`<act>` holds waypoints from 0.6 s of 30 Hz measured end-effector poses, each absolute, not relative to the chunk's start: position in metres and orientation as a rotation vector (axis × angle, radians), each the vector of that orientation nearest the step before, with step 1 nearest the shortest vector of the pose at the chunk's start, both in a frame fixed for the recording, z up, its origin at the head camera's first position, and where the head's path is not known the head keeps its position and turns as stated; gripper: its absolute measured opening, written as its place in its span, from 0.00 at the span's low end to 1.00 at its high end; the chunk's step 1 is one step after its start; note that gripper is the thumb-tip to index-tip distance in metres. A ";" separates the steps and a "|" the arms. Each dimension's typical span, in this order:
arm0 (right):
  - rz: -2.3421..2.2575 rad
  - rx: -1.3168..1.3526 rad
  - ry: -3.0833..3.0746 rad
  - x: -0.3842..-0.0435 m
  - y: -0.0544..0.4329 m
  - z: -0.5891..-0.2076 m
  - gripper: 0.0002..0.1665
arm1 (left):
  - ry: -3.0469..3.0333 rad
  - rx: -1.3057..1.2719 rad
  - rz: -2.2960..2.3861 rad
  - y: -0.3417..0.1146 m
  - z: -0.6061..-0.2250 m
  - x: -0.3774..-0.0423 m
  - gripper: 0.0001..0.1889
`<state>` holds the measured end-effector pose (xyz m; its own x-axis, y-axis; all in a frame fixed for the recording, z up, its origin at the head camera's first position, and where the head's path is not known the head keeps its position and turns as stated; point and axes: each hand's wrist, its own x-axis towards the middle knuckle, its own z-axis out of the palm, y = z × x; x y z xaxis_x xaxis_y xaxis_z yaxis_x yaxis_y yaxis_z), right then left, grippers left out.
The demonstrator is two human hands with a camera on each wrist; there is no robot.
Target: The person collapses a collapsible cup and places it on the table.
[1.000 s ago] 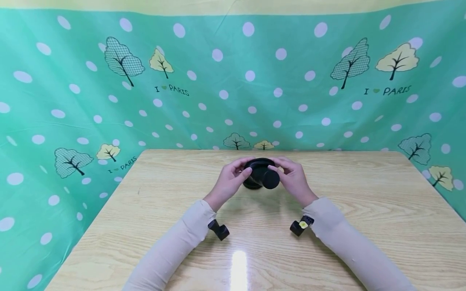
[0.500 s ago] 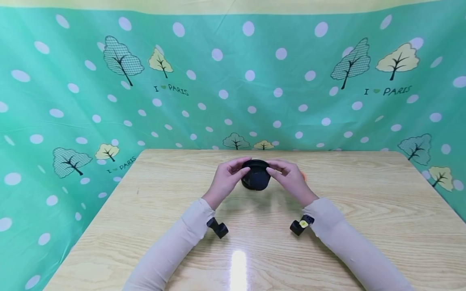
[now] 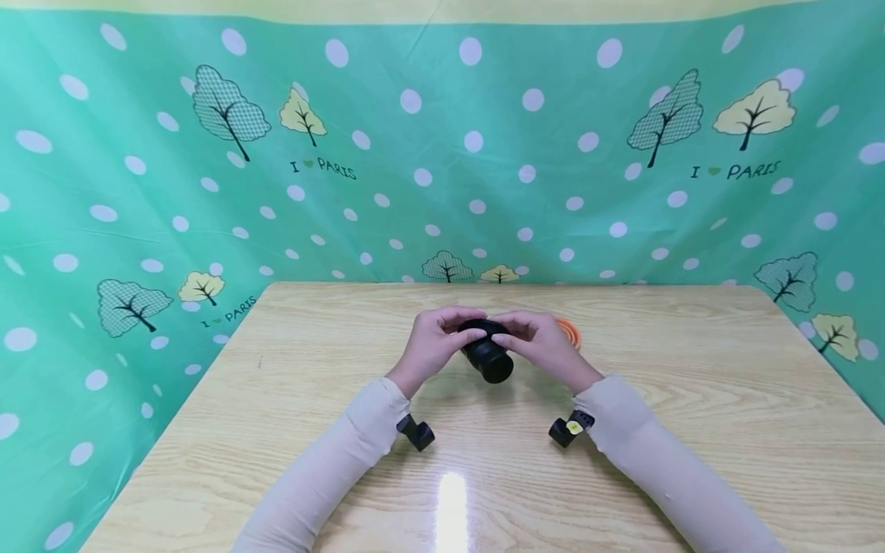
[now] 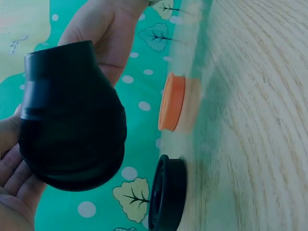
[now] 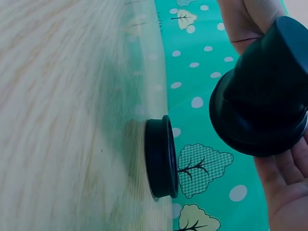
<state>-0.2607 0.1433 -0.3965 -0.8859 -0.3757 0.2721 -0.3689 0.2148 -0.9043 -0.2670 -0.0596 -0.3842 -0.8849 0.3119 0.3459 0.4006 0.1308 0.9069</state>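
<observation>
Between both hands is a hollow-looking black fitting (image 3: 489, 361) with a wide rim and a narrower neck, held above the table. My left hand (image 3: 430, 346) grips its wide part from the left, thumb on the near side. From the right, my right hand (image 3: 542, 343) holds the same wide part, thumb near the other thumb. The neck tilts down toward the person. The left wrist view shows its bulging body (image 4: 72, 120); in the right wrist view its flared rim (image 5: 236, 137) faces the lower left.
An orange ring (image 3: 570, 332) lies on the wooden table (image 3: 332, 346) just beyond my right hand. A flat black ring (image 5: 161, 159) rests on the tabletop below the fitting, hidden from the head view. A green printed cloth (image 3: 442, 153) hangs behind the table.
The fitting has been turned between the hands, its neck swinging from the right to point down and nearer. Both hands sit slightly lower, and more of the orange ring shows.
</observation>
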 end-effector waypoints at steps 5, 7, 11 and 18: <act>-1.774 -0.697 2.445 -0.260 0.142 -0.396 0.19 | -2.327 -0.753 -1.863 -0.060 -0.383 -0.267 0.13; -1.798 -0.694 2.423 -0.260 0.142 -0.396 0.18 | -2.327 -0.753 -1.868 -0.061 -0.382 -0.267 0.13; -1.916 -0.676 2.348 -0.261 0.144 -0.396 0.17 | -2.309 -0.743 -1.889 -0.063 -0.380 -0.269 0.16; -2.163 -0.727 2.191 -0.262 0.148 -0.395 0.15 | -2.315 -0.764 -1.989 -0.063 -0.378 -0.269 0.19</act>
